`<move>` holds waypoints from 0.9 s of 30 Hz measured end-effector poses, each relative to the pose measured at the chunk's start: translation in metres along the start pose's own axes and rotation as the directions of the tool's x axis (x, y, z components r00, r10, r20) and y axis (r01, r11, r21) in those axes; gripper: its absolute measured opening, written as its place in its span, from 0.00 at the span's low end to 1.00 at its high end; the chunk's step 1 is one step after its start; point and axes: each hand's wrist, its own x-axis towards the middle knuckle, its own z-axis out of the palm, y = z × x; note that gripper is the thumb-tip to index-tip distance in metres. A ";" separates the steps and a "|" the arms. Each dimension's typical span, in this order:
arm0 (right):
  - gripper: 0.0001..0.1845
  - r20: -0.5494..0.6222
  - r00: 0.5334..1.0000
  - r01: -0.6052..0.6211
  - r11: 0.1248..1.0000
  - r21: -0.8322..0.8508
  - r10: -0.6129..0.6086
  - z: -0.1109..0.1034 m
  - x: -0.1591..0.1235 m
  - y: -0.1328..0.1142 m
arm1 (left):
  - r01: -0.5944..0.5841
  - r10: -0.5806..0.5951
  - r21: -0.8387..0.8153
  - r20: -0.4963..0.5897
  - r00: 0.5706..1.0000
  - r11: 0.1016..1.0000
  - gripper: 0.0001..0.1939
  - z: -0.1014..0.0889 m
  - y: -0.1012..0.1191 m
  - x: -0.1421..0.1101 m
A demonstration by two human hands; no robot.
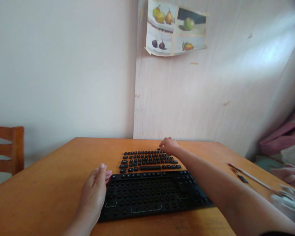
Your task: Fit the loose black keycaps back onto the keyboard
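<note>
A black keyboard (147, 193) lies near the table's front, most of its main key area stripped of caps, with a row of keys left along its far edge. Loose black keycaps (149, 160) are laid out in rows just beyond it. At the keyboard's left edge is my left hand (95, 186), thumb raised and apart, fingertips touching the far left corner. My right hand (169, 146) reaches across to the far end of the rows, its fingers bent and drawn together. A small keycap (158, 149) is right by those fingertips; anything between them is hidden.
The wooden table (51, 183) meets the wall at the back. On the right lie a thin stick-like tool (249, 176) and a small dark object (243, 179). Another person's hand (288, 175) is at the right edge. A wooden chair (7, 147) stands left.
</note>
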 end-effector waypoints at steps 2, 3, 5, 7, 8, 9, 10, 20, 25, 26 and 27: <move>0.14 0.010 1.000 0.000 1.000 -0.004 0.000 0.001 0.004 -0.001 | 0.003 -0.003 -0.002 -0.003 1.000 1.000 0.32 0.000 0.002 -0.001; 0.14 0.016 1.000 0.002 1.000 -0.005 -0.002 0.001 0.006 0.000 | 0.006 -0.006 -0.001 -0.003 1.000 1.000 0.31 0.001 0.004 -0.002; 0.14 0.028 1.000 0.008 1.000 -0.007 -0.008 0.001 0.008 0.001 | 0.017 -0.017 0.002 -0.006 1.000 1.000 0.31 0.001 0.007 -0.004; 0.14 0.039 0.999 0.016 1.000 -0.009 -0.016 0.003 0.010 0.002 | 0.029 -0.029 0.002 -0.011 1.000 1.000 0.31 0.001 0.008 -0.006; 0.14 0.044 0.999 0.019 1.000 -0.009 -0.018 0.003 0.011 0.002 | 0.032 -0.032 -0.001 -0.014 0.999 1.000 0.31 0.001 0.008 -0.006; 0.14 0.048 0.999 0.021 1.000 -0.010 -0.020 0.004 0.012 0.003 | 0.032 -0.032 -0.004 -0.017 0.999 0.999 0.31 0.001 0.008 -0.006; 0.14 0.051 0.998 0.022 1.000 -0.010 -0.021 0.005 0.013 0.002 | 0.031 -0.031 -0.006 -0.019 0.999 0.999 0.31 0.001 0.007 -0.005; 0.12 0.069 0.997 0.020 1.000 -0.009 -0.019 0.014 0.020 -0.001 | 0.022 -0.022 -0.008 -0.017 1.000 1.000 0.32 0.001 0.003 -0.003; 0.11 0.062 0.998 0.007 1.000 0.012 -0.008 0.015 0.021 -0.001 | 0.010 -0.010 -0.012 -0.018 1.000 1.000 0.32 0.002 0.006 -0.006; 0.11 0.059 0.998 0.004 1.000 0.017 -0.005 0.015 0.021 0.000 | 0.006 -0.006 -0.010 -0.017 1.000 1.000 0.32 0.002 0.006 -0.006; 0.11 0.054 0.999 0.000 1.000 0.022 -0.001 0.014 0.020 0.000 | 0.004 -0.004 -0.009 -0.015 1.000 1.000 0.32 0.001 0.006 -0.006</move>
